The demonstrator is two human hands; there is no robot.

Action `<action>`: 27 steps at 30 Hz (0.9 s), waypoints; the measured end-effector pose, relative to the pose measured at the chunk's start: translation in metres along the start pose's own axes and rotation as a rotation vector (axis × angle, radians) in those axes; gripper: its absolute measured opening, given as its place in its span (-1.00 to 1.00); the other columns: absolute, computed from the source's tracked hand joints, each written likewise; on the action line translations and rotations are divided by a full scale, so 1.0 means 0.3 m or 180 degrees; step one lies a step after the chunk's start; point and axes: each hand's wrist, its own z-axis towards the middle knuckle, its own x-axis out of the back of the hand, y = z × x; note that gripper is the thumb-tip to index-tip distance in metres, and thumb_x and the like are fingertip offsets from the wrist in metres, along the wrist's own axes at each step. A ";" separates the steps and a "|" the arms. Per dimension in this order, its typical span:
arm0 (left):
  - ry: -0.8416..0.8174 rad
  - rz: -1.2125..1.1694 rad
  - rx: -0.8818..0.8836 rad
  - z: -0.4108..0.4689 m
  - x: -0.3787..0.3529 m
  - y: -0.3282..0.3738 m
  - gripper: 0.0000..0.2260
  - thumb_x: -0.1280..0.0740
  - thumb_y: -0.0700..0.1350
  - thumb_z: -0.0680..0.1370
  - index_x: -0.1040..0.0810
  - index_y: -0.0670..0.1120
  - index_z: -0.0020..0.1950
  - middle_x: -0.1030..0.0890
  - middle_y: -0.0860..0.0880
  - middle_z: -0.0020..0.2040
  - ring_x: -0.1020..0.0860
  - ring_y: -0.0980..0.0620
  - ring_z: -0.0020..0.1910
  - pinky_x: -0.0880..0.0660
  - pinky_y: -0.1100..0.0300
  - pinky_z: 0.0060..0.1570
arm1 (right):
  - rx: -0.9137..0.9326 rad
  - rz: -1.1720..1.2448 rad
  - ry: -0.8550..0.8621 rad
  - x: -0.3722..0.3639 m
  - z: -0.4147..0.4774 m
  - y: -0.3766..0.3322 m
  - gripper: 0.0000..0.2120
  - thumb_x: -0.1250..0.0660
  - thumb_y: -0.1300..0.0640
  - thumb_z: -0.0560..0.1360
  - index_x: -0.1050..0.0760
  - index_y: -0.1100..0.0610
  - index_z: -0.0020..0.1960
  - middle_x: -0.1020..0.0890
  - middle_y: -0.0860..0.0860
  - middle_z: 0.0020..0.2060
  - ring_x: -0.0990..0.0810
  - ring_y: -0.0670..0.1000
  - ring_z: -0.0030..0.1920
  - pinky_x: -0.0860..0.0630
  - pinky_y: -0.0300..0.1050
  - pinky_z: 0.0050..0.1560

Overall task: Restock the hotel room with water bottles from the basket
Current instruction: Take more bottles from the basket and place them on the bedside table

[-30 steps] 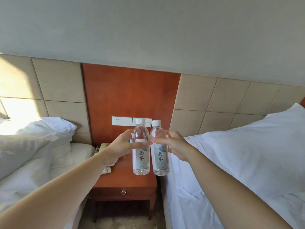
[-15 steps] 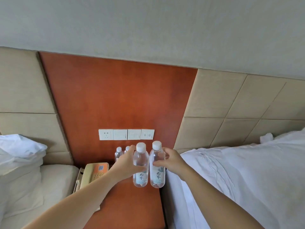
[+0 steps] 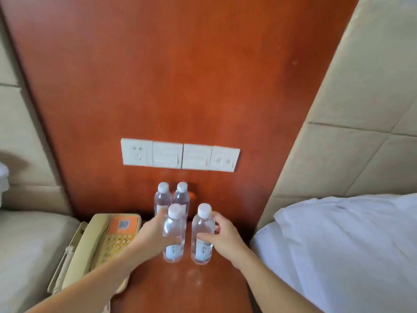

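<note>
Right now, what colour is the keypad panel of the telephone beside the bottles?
Orange, set in the beige telephone; the head view, the only one, shows it clearly.

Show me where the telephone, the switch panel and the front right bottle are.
telephone [image 3: 112, 241], head view, on its keypad.
switch panel [image 3: 180, 155], head view, centre of the white plates.
front right bottle [image 3: 202, 223], head view, clear body just below the cap.

Red-brown nightstand [image 3: 180, 290], telephone [image 3: 108, 240] left, two bottles [image 3: 163, 198] at back
</note>
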 end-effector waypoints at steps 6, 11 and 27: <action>0.0281 0.0052 -0.0259 0.100 -0.048 -0.238 -0.53 -0.55 -0.02 0.26 -0.38 -0.02 0.03 -0.52 0.03 -0.05 -0.52 0.17 -0.15 -0.38 0.31 -0.31 | 0.0441 0.0122 -0.0012 -0.217 0.148 0.151 -0.52 -0.43 0.11 0.47 -0.37 -0.14 0.32 -0.57 -0.21 0.16 -0.55 -0.15 0.16 -0.51 -0.21 0.10; 0.0486 0.0106 -0.0366 0.174 0.003 -0.323 -0.43 -0.60 0.00 0.28 -0.39 -0.04 0.15 -0.54 0.04 0.04 -0.55 0.07 0.00 -0.56 0.04 -0.01 | 0.0660 0.0167 0.0324 -0.305 0.254 0.172 -0.51 -0.40 0.12 0.50 -0.34 -0.04 0.39 -0.54 -0.12 0.26 -0.52 -0.05 0.25 -0.49 0.01 0.27; 0.0314 0.0170 -0.0544 0.231 -0.034 -0.493 -0.43 -0.52 -0.02 0.39 -0.22 0.10 0.21 -0.54 0.11 0.06 -0.56 0.20 -0.05 -0.52 0.33 -0.20 | 0.0597 0.0512 0.0947 -0.513 0.313 0.406 -0.36 -0.54 0.14 0.38 -0.28 -0.34 0.21 -0.55 -0.27 0.14 -0.54 -0.27 0.14 -0.44 -0.53 -0.01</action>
